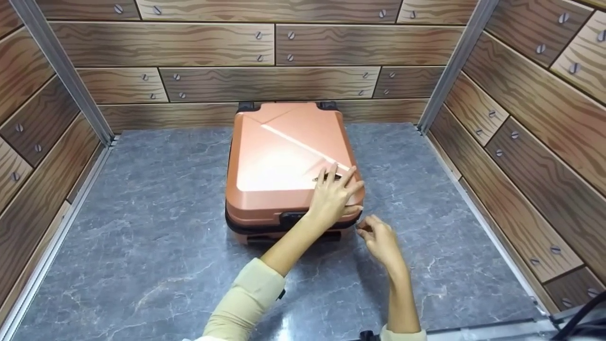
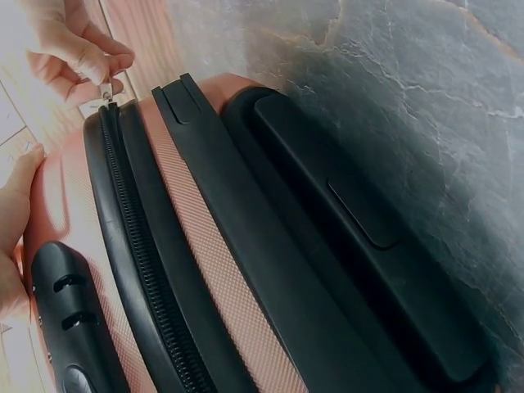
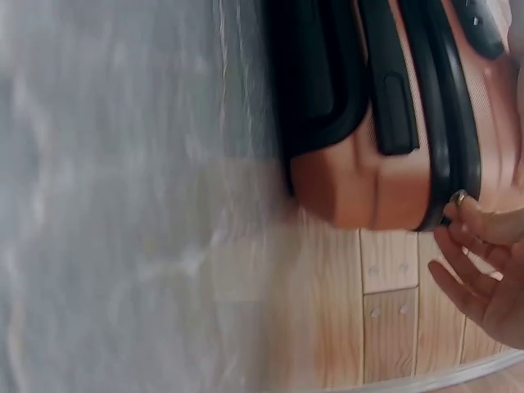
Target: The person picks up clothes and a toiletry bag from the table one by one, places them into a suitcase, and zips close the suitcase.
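Observation:
A rose-gold hard-shell suitcase [image 1: 284,161] lies flat on the grey marbled surface. My left hand [image 1: 331,196] rests with spread fingers on its lid near the front right corner. At that corner my right hand [image 1: 378,237] pinches a small metal zipper pull [image 2: 106,92] between thumb and fingertips. In the left wrist view the zipper [image 2: 147,246] runs between black bands along the side. A black lock panel [image 2: 78,319] sits on the lid side of the zipper, and a black handle [image 2: 237,237] on the other. In the right wrist view, my right hand [image 3: 487,266] holds the pull beside the black band.
Wood-plank patterned walls [image 1: 213,45] stand behind and on both sides, with metal corner posts [image 1: 461,61]. The marbled floor [image 1: 156,213] extends around the suitcase. A black cable [image 1: 580,315] shows at the lower right.

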`<state>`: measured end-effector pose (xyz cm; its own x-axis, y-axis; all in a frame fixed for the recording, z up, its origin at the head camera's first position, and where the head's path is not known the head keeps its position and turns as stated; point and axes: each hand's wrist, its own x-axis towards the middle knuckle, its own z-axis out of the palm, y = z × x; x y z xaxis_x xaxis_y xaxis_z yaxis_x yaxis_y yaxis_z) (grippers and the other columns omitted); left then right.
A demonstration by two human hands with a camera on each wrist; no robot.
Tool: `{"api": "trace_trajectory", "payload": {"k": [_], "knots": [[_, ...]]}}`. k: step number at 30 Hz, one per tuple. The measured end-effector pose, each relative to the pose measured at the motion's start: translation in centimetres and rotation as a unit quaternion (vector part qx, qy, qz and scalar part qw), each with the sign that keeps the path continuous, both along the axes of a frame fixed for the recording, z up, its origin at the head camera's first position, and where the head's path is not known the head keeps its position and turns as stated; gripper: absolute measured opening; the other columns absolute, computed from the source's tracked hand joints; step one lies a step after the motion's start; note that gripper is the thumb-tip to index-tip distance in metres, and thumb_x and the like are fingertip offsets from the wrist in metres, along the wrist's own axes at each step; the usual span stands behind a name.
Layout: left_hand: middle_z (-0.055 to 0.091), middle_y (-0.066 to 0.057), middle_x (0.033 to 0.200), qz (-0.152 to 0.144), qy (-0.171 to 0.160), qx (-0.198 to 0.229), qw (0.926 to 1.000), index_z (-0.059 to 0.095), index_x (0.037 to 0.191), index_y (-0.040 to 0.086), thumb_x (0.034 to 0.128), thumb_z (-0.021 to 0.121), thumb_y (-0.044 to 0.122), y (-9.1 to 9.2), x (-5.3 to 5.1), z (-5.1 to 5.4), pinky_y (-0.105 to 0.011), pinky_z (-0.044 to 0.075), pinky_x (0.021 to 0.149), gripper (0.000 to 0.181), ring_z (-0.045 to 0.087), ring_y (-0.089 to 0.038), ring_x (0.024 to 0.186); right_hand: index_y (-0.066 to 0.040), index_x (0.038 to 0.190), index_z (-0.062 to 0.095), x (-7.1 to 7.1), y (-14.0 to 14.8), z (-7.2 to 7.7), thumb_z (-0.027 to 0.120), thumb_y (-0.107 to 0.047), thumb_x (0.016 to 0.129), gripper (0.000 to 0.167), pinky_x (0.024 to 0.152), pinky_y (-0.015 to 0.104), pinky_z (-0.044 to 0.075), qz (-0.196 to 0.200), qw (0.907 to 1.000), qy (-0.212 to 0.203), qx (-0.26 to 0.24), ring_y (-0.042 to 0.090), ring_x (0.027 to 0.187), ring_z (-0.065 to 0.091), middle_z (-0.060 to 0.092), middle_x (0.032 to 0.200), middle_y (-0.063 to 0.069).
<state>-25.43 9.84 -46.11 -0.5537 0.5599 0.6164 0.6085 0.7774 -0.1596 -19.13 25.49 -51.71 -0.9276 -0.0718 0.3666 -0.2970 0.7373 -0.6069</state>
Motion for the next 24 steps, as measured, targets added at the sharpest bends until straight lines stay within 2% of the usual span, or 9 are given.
{"api": "trace_trajectory", "payload": {"k": [3,5,7,11,16,18,20,24], "knots": [[0.045,-0.001,0.136,0.002,0.0,-0.01,0.9999,0.06,0.121,0.03,0.0715,0.065,0.06,-0.1,0.0,-0.1,-0.051,0.034,0.095,0.058,0.042,-0.037,0.12,-0.008,0.077,0.061,0.2,-0.4,0.2,0.069,0.0,0.076,0.011,0.065,0.042,0.046,-0.009,0.9995,-0.002,0.031,0.022,0.072,0.058,0.057,0.076,0.0],[0.045,-0.002,0.136,0.002,0.001,-0.023,0.9997,0.056,0.126,0.029,0.0725,0.062,0.062,-0.3,0.0,-0.1,-0.051,0.033,0.096,0.063,0.04,-0.037,0.121,-0.007,0.078,0.061,0.3,-0.5,0.3,0.069,-0.001,0.077,0.01,0.065,0.042,0.045,-0.012,0.9994,-0.013,0.029,0.021,0.071,0.057,0.057,0.076,0.0],[0.043,-0.003,0.138,-0.006,-0.002,-0.038,0.9993,0.051,0.132,0.026,0.0747,0.06,0.062,-0.5,0.0,0.1,-0.05,0.032,0.098,0.068,0.039,-0.036,0.123,-0.006,0.08,0.062,0.2,-0.4,0.3,0.069,-0.002,0.078,0.008,0.065,0.04,0.045,-0.017,0.9992,-0.035,0.008,0.02,0.071,0.057,0.058,0.077,0.0],[0.042,-0.004,0.138,-0.039,-0.014,-0.057,0.9975,0.043,0.138,0.019,0.079,0.057,0.06,-1.6,0.1,0.3,-0.044,0.029,0.102,0.073,0.037,-0.031,0.125,-0.001,0.081,0.062,0.2,0.0,0.1,0.066,-0.003,0.082,0.004,0.063,0.036,0.048,-0.014,0.9954,-0.081,-0.05,0.019,0.068,0.059,0.062,0.075,0.003],[0.042,-0.006,0.138,-0.069,-0.005,-0.035,0.9969,0.044,0.137,0.016,0.0805,0.056,0.059,-4.8,0.2,-0.2,-0.044,0.025,0.104,0.072,0.034,-0.028,0.127,0.003,0.081,0.061,0.2,0.3,-0.2,0.061,-0.002,0.085,0.007,0.056,0.03,0.048,0.015,0.9877,-0.118,-0.101,0.028,0.063,0.062,0.061,0.069,0.007],[0.04,-0.007,0.14,-0.065,-0.012,-0.023,0.9976,0.043,0.138,0.016,0.0809,0.054,0.06,-6.5,0.4,-0.4,-0.045,0.023,0.104,0.073,0.032,-0.029,0.129,0.004,0.082,0.06,0.1,0.3,-0.2,0.06,-0.001,0.086,0.006,0.054,0.029,0.048,0.028,0.9853,-0.126,-0.112,0.03,0.063,0.062,0.06,0.067,0.006],[0.037,-0.008,0.141,-0.051,-0.035,-0.013,0.998,0.041,0.139,0.014,0.0813,0.051,0.062,-8.4,0.4,-0.4,-0.044,0.021,0.105,0.075,0.03,-0.03,0.13,0.004,0.083,0.06,0.0,0.3,-0.1,0.059,-0.001,0.087,0.006,0.055,0.029,0.048,0.037,0.9827,-0.134,-0.122,0.031,0.063,0.061,0.058,0.066,0.005],[0.035,-0.006,0.143,-0.005,-0.075,-0.003,0.9972,0.041,0.139,0.014,0.08,0.046,0.067,-11.9,0.5,-0.2,-0.042,0.018,0.107,0.079,0.029,-0.029,0.13,0.004,0.084,0.059,-0.3,0.3,0.0,0.057,0.002,0.086,0.004,0.053,0.028,0.048,0.039,0.9822,-0.137,-0.123,0.035,0.063,0.061,0.057,0.065,0.005]]}}
